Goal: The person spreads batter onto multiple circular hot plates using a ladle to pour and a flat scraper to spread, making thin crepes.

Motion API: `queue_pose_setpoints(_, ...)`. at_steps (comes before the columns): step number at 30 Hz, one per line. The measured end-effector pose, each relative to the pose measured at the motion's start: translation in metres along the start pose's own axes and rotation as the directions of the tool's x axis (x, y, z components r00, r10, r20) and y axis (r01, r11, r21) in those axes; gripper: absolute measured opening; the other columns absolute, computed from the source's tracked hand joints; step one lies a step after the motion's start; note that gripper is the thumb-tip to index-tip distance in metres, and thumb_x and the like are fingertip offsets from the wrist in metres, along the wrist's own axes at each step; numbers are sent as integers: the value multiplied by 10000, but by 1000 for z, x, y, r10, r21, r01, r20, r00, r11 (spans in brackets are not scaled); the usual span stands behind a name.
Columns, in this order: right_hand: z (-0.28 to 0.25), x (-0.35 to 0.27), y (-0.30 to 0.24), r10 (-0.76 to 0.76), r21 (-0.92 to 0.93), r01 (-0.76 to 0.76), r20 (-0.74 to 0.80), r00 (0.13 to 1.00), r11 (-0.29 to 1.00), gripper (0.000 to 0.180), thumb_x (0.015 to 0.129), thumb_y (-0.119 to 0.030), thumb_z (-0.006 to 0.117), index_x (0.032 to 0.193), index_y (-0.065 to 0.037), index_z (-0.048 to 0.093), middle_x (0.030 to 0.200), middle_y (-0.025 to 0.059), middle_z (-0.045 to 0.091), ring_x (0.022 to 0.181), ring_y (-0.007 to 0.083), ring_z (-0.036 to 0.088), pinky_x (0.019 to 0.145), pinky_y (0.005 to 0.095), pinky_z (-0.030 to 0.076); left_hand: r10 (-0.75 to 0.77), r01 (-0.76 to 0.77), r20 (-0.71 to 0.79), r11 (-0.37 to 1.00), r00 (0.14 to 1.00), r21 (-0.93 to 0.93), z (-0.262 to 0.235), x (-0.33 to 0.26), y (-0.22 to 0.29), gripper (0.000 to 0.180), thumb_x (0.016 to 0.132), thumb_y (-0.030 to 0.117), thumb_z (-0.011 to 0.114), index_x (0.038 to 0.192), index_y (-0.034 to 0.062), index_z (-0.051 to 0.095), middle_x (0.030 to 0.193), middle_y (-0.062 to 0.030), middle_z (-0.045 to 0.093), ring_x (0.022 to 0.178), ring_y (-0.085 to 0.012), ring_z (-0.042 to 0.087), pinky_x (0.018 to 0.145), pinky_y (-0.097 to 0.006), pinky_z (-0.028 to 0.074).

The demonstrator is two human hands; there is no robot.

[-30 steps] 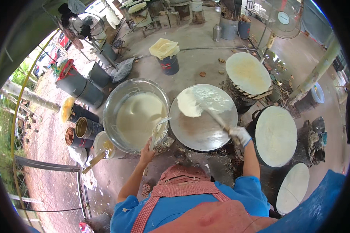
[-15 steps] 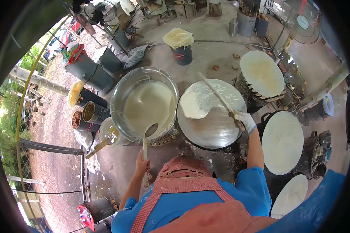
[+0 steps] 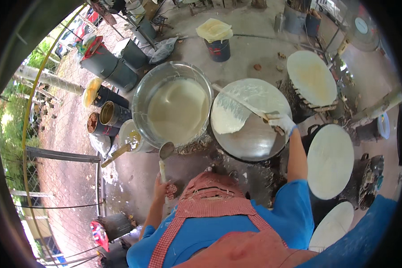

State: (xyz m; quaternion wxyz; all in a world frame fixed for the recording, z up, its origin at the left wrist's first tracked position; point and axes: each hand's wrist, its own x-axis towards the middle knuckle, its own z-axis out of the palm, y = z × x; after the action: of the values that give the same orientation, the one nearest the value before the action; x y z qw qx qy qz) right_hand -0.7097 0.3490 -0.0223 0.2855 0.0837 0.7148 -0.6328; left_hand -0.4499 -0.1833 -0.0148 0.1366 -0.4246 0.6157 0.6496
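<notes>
My left hand (image 3: pixel 159 189) is closed around the pale handle of a ladle (image 3: pixel 167 151), whose bowl is by the near rim of a large metal basin (image 3: pixel 140 80). Creamy batter (image 3: pixel 176 109) fills the lower part of the basin. A small red checked cloth (image 3: pixel 171 192) shows beside that hand. On the right, a round metal griddle (image 3: pixel 261 145) carries a white batter layer (image 3: pixel 230 117) over its far and left parts; the near part is bare and shiny. My right hand (image 3: pixel 281 122), in a white glove, grips a long wooden stick (image 3: pixel 236 100) slanting across the batter.
Round white sheets (image 3: pixel 330 163) rest on supports to the right, another (image 3: pixel 311 78) farther back. A tub (image 3: pixel 130 134) with a wooden-handled tool stands left of the basin, near dark buckets (image 3: pixel 114 114). Beyond stands a bucket (image 3: pixel 219 51) topped with yellowish sheets. Wire fencing runs along the left.
The ladle has drawn back toward me from over the basin. My right hand has turned the stick to a flatter slant across the griddle. The whole view has shifted slightly.
</notes>
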Motion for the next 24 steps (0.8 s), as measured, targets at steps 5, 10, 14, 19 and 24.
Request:
queue_pose_setpoints(5,-19,-49,22,215,-61,-207,349,912,976,505,695,-246,733,1120,-15,589,555,56,565,393,113,465,346,261,361,-8,8,3,996,1000,-94,-6,0,-12,700,795,-61,437,1377,259,214,569,-24,392,370,-101,368,307,-247,291)
queue_pose_setpoints(10,-57,-85,81,68,-7,-68,136,988,998,388,696,-139,656,1026,60,610,602,36,572,466,94,502,410,226,389,-69,69,-1,995,998,-74,-6,-7,-7,711,794,-70,414,1378,250,165,550,-17,368,359,-102,359,300,-249,274)
queue_pose_setpoints(14,-1,-36,2,-71,-3,71,103,992,997,365,734,-142,666,1055,26,622,896,63,645,705,76,540,623,209,445,-68,67,0,995,998,-79,-13,-8,-13,693,792,-72,419,1364,248,195,546,-17,362,355,-101,353,299,-247,267)
queue_pose_setpoints(19,-4,-65,45,60,-183,-15,246,967,983,431,694,-134,700,1080,31,601,979,118,644,832,171,588,716,281,476,-96,97,22,994,995,-41,-38,-2,-11,647,830,-19,416,1354,309,223,544,-1,332,369,-89,326,307,-234,259)
queue_pose_setpoints(24,-4,-288,143,150,-117,-168,-152,977,979,398,687,-124,656,1058,14,607,898,75,634,794,176,579,753,304,457,-129,129,175,992,976,10,-66,30,-2,627,806,-33,437,1327,267,260,530,4,341,364,-86,341,304,-226,277)
